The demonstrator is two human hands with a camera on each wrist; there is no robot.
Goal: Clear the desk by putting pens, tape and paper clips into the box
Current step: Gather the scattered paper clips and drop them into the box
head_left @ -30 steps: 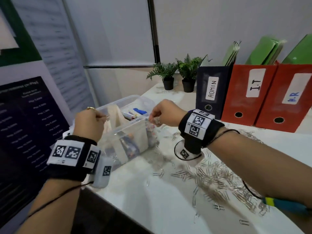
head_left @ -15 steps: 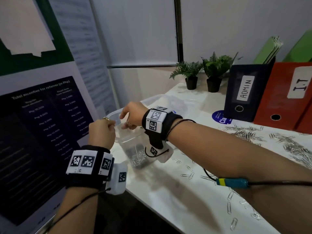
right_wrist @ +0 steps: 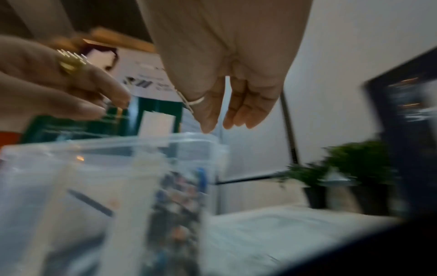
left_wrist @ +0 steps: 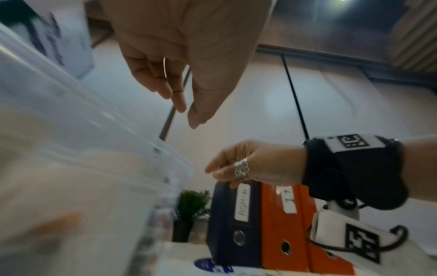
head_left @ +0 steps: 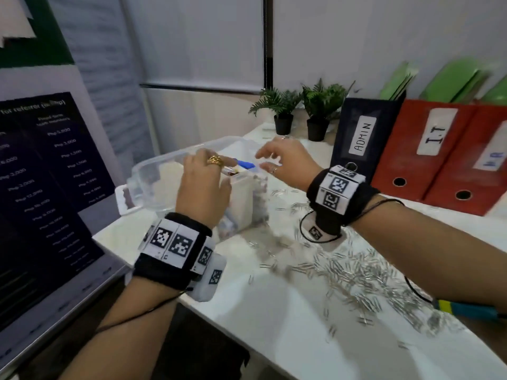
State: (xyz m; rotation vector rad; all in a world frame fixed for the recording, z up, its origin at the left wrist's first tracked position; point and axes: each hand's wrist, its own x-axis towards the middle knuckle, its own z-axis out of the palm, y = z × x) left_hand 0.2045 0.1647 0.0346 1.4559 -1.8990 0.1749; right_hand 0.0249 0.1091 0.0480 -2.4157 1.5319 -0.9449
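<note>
Clear plastic, thin-walled and glossy: box (head_left: 153, 171) with rounded corners and a flanged rim, standing at the left end of a smooth white table (head_left: 274, 325), directly under both sets of fingers. Inside, below the left fingertips, a pale divider wall and a blue-capped pen (head_left: 245, 163) lying near the rim; further contents blurred, seen through the wall only as dark and coloured smears.

Left hand (head_left: 204, 185) hovering over the near rim, gold ring on one finger, fingers (left_wrist: 165, 82) loosely extended and pointing down, nothing pinched between them in the left wrist view. Right hand (head_left: 285, 160) just beside it, over the box's right end, silver rings showing, fingers (right_wrist: 246, 112) relaxed and slightly spread, tips just above the rim, holding nothing visible. Neither hand clearly touching the plastic.

Right of the fingers and back toward the wrists, paper clips (head_left: 356, 275): thin bright wire loops strewn in a broad heap across the table, a few stragglers lying right at the foot of the box.

Beyond the right fingers, upright lever-arch binders: one dark, labelled ADMIN (head_left: 362, 138), then red ones (head_left: 439, 149) with white spine labels and round finger holes. Past the fingertips, two small leafy plants (head_left: 301, 105) in black pots.
</note>
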